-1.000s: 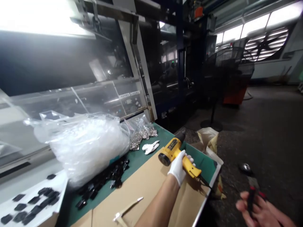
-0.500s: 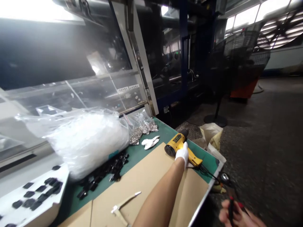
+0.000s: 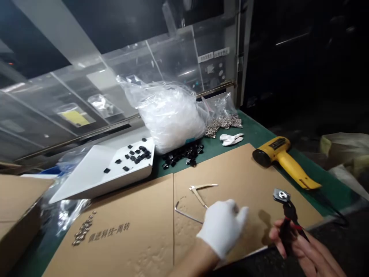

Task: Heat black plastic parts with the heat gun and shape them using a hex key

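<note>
My left hand point(image 3: 223, 227), in a white glove, is over the cardboard, its fingers loosely curled and the thumb apart, with nothing visible in it. A bent hex key point(image 3: 187, 216) lies on the cardboard, its long end reaching to the glove. Just beyond is a beige-handled tool point(image 3: 198, 191) with metal ends. My bare right hand point(image 3: 302, 244) grips dark pliers point(image 3: 289, 215) with red on the handles. At the jaws of the pliers is a small square part point(image 3: 281, 195) with a round metal centre. The yellow heat gun point(image 3: 291, 163) lies on the table, touched by neither hand.
Cardboard point(image 3: 144, 219) covers much of the green table point(image 3: 256, 129). Behind it are a big clear bag point(image 3: 173, 115), small bags of metal pieces point(image 3: 225, 122), a white glove point(image 3: 231, 139) and black parts point(image 3: 184, 154). At left: a white tray point(image 3: 95, 165) and a box point(image 3: 20, 204).
My left hand has let go of the heat gun and moved back over the cardboard. The view has turned left. My right hand and the pliers now show more fully, with the square part.
</note>
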Motion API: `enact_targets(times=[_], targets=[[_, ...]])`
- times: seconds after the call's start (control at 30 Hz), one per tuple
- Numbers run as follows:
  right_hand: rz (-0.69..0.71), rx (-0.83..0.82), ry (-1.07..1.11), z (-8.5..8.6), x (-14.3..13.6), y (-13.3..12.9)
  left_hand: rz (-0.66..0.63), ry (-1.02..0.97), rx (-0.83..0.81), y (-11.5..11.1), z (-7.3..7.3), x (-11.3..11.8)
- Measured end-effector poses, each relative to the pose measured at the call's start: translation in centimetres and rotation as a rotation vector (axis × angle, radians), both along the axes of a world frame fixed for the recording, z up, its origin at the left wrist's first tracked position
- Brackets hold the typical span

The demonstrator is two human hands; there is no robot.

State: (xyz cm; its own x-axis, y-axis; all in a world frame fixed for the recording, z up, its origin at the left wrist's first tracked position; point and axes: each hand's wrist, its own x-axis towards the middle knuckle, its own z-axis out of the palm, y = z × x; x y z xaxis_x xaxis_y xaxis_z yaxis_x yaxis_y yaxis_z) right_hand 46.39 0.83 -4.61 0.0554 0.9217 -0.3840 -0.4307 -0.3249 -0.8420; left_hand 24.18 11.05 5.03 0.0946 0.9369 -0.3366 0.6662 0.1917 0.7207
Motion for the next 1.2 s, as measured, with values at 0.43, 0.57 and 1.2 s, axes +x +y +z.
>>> enact_targets(times=[0.43, 0.57, 1.2], targets=[[0.344, 0.177, -0.051, 4.0, -11.1, 4.9, 0.201, 0.687, -0.077, 1.4, -1.5, -12.3], [0.42, 0.184, -0.065, 3.0, -11.7, 4.7, 0.21, 0.587, -0.038, 1.6, -2.2, -12.6], [0.877, 0.095, -0.355, 6.0, -17.2, 5.8, 0.461, -0.267, 0.304, -9.5, -2.0, -19.2]])
